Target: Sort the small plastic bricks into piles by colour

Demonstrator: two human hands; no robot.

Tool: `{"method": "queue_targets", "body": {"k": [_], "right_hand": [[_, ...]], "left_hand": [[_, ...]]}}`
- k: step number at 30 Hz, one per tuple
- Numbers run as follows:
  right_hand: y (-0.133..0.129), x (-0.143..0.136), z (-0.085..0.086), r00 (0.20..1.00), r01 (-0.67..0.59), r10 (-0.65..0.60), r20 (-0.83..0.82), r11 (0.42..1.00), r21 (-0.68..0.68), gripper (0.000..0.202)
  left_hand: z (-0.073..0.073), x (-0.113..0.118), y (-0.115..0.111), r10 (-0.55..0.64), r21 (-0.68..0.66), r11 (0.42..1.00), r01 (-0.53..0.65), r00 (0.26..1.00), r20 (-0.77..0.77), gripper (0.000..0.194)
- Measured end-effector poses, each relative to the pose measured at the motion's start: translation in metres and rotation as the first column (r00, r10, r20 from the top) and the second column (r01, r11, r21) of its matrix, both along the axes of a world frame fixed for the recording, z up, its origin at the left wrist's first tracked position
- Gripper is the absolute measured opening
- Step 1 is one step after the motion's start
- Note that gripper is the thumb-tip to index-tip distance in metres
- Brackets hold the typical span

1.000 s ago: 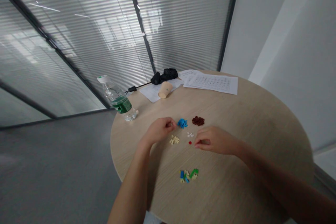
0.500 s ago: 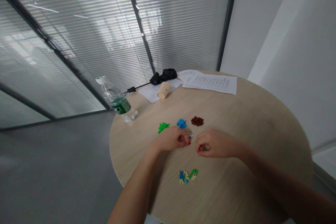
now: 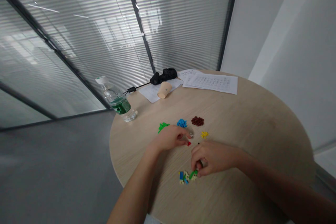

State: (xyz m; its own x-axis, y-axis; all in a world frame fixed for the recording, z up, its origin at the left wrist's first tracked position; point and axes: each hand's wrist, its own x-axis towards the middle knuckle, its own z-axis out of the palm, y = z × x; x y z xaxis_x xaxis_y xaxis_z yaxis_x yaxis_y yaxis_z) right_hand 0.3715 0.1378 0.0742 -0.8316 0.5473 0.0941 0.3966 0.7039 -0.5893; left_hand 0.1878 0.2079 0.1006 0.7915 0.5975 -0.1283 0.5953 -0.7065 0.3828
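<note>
My left hand (image 3: 174, 137) hovers by the red piece (image 3: 189, 144) and the small grey-white pieces (image 3: 191, 135), thumb and forefinger apart with nothing visible between them. My right hand (image 3: 207, 157) is curled, its fingertips at the right end of a mixed group of green, cream and blue pieces (image 3: 186, 177); whatever it grips is too small to make out. Beyond the hands lie piles of green (image 3: 163, 126), blue (image 3: 181, 123) and dark brown pieces (image 3: 197, 121). Yellow pieces (image 3: 204, 134) and a tiny black piece (image 3: 198, 143) lie just above my right hand.
On the round wooden table (image 3: 252, 119), a water bottle (image 3: 119, 103) stands at the left edge. Toward the back are a paper cup (image 3: 164, 90) on its side, a black folded item (image 3: 168, 74) with a cord, and printed sheets (image 3: 215, 82).
My right hand has moved down toward me, to the mixed group, uncovering the yellow pieces and the black piece. My left hand has barely moved; its fingertips are a little farther apart.
</note>
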Motion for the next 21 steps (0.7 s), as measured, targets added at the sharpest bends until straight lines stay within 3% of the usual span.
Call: {"method": "queue_targets", "body": {"k": [10, 13, 17, 21], "right_hand": [[0.002, 0.002, 0.001, 0.999, 0.029, -0.029, 0.033, 1.000, 0.001, 0.006], [0.009, 0.010, 0.007, 0.983, 0.180, -0.179, -0.030, 0.983, 0.026, 0.006], [0.018, 0.018, 0.010, 0.896, 0.434, -0.405, -0.179, 0.885, 0.170, 0.009], [0.020, 0.016, 0.008, 0.833, 0.525, -0.432, -0.345, 0.813, 0.250, 0.011]], "left_hand": [[-0.007, 0.002, 0.000, -0.098, -0.060, 0.993, 0.101, 0.994, 0.053, 0.010], [-0.004, 0.000, 0.001, -0.101, -0.110, 0.987, 0.113, 0.989, 0.106, 0.012], [0.002, -0.004, 0.001, 0.072, -0.182, 0.983, -0.020, 0.956, 0.283, 0.026], [0.001, 0.001, -0.003, 0.172, -0.270, 0.961, -0.059, 0.892, 0.419, 0.033]]}}
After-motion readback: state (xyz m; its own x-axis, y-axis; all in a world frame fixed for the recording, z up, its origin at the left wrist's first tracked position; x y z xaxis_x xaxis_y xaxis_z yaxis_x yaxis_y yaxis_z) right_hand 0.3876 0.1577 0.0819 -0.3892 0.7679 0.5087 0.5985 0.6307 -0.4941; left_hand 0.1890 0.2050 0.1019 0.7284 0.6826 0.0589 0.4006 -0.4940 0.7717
